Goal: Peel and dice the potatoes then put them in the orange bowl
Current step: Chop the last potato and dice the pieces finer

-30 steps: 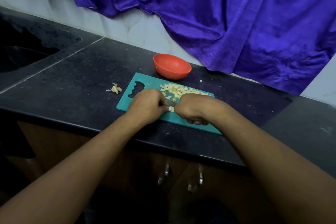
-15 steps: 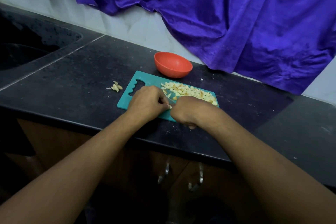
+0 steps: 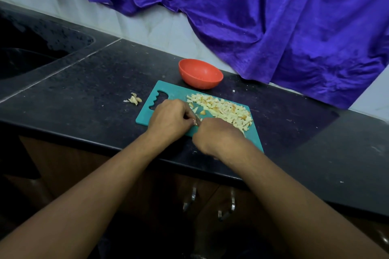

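Observation:
A teal cutting board [image 3: 174, 92] lies on the black counter with a heap of pale diced potato [image 3: 225, 109] on its right half. My left hand [image 3: 169, 116] curls over a small potato piece [image 3: 196, 122] near the board's front edge; most of the piece is hidden. My right hand [image 3: 216, 135] grips a knife, whose blade [image 3: 197, 117] shows only as a sliver between the two hands. The orange bowl [image 3: 200, 73] stands just behind the board, and nothing shows inside it.
A small pile of potato peel [image 3: 134, 99] lies left of the board. A dark sink [image 3: 31, 52] is sunk into the counter at far left, with a tap above. A purple cloth [image 3: 263, 17] hangs over the back wall. Cabinet handles [image 3: 192, 197] show below the counter edge.
My right hand has slid slightly left and toward me along the board, uncovering more of the diced heap. The left hand has stayed in place.

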A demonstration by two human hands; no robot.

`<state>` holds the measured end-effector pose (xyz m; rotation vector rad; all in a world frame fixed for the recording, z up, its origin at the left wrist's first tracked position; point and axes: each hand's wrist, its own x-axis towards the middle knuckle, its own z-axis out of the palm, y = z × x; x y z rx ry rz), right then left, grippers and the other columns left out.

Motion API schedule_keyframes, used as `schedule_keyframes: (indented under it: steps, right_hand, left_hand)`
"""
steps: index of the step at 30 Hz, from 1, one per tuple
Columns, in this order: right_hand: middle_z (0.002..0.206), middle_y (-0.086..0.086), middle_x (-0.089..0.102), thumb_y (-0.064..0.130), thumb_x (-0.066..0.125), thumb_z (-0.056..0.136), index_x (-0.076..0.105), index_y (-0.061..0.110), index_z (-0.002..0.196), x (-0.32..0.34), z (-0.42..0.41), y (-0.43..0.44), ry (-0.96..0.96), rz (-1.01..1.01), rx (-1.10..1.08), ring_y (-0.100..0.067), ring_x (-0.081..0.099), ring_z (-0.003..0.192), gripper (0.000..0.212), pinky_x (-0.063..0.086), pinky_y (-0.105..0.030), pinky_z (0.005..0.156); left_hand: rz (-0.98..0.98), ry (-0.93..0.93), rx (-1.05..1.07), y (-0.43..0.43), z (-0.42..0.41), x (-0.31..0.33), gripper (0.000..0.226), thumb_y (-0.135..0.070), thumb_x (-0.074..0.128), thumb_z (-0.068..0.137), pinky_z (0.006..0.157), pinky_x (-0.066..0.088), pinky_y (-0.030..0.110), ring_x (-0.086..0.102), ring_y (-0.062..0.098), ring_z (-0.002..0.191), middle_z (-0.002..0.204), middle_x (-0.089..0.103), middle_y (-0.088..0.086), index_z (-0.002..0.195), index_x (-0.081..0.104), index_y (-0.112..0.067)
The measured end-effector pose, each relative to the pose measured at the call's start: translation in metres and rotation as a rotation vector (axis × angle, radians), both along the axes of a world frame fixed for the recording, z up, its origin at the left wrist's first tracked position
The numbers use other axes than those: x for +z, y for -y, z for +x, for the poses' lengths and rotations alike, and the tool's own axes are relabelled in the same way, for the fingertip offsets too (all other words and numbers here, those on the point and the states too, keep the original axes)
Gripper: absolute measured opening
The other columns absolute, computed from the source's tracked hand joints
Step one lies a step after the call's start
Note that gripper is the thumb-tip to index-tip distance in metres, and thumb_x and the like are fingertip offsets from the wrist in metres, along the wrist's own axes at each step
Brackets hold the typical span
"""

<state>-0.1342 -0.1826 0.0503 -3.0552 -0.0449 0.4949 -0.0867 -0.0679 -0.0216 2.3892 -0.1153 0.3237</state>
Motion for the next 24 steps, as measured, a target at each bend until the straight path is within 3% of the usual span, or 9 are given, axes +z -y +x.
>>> schedule_keyframes:
  steps: [3, 5, 15, 18, 21, 24]
  right_hand:
    - [0.116, -0.008, 0.061, 0.031, 0.051, 0.102, 0.058, 0.014, 0.128, -0.02, -0.015, 0.005, 0.078, -0.048, 0.028, -0.025, 0.06, 0.102, 0.032, 0.047, -0.038, 0.078]
    - [0.121, -0.008, 0.062, 0.03, 0.049, 0.104, 0.058, 0.014, 0.129, -0.031, -0.022, 0.01, 0.136, -0.08, 0.06, -0.026, 0.061, 0.108, 0.032, 0.047, -0.037, 0.079]
    - [0.104, -0.002, 0.062, 0.039, 0.037, 0.108, 0.061, 0.019, 0.115, -0.039, -0.014, 0.056, 0.262, -0.058, 0.036, -0.02, 0.061, 0.093, 0.032, 0.053, -0.04, 0.081]
    - [0.085, -0.003, 0.063, 0.041, 0.037, 0.108, 0.062, 0.015, 0.101, -0.039, 0.001, 0.073, 0.121, 0.152, -0.047, -0.015, 0.061, 0.07, 0.036, 0.05, -0.034, 0.064]
    - [0.053, -0.001, 0.052, 0.032, 0.043, 0.108, 0.058, 0.011, 0.085, -0.032, 0.01, 0.078, -0.039, 0.566, -0.237, -0.013, 0.042, 0.036, 0.034, 0.033, -0.026, 0.043]
    - [0.043, 0.003, 0.044, 0.031, 0.044, 0.108, 0.056, 0.012, 0.082, -0.025, 0.011, 0.077, -0.043, 0.709, -0.28, -0.013, 0.033, 0.035, 0.034, 0.025, -0.025, 0.04]
  left_hand:
    - [-0.017, 0.017, 0.015, 0.0, 0.001, -0.003, 0.01, -0.024, 0.08, 0.085, 0.088, 0.058, 0.036, 0.067, 0.004, 0.087, 0.086, 0.075, -0.017, 0.082, 0.08, -0.033]
    - [-0.03, 0.033, 0.018, -0.001, 0.0, -0.005, 0.006, -0.025, 0.08, 0.085, 0.088, 0.057, 0.037, 0.068, 0.005, 0.088, 0.087, 0.076, -0.016, 0.087, 0.081, -0.031]
    - [-0.073, 0.038, 0.027, -0.003, -0.003, -0.01, 0.005, -0.032, 0.082, 0.085, 0.086, 0.058, 0.034, 0.066, 0.001, 0.085, 0.088, 0.074, -0.018, 0.089, 0.079, -0.034]
    - [-0.107, 0.015, 0.001, -0.004, 0.0, -0.01, 0.009, -0.03, 0.085, 0.082, 0.083, 0.058, 0.028, 0.065, -0.003, 0.081, 0.082, 0.072, -0.019, 0.087, 0.079, -0.033]
    - [-0.233, 0.007, -0.035, -0.01, 0.002, -0.012, 0.013, -0.021, 0.083, 0.084, 0.076, 0.054, 0.015, 0.065, -0.006, 0.076, 0.08, 0.072, -0.017, 0.09, 0.078, -0.032]
    - [-0.335, -0.009, -0.072, -0.016, 0.001, -0.013, 0.017, -0.014, 0.08, 0.087, 0.067, 0.052, 0.012, 0.065, -0.004, 0.071, 0.079, 0.074, -0.013, 0.089, 0.079, -0.031]
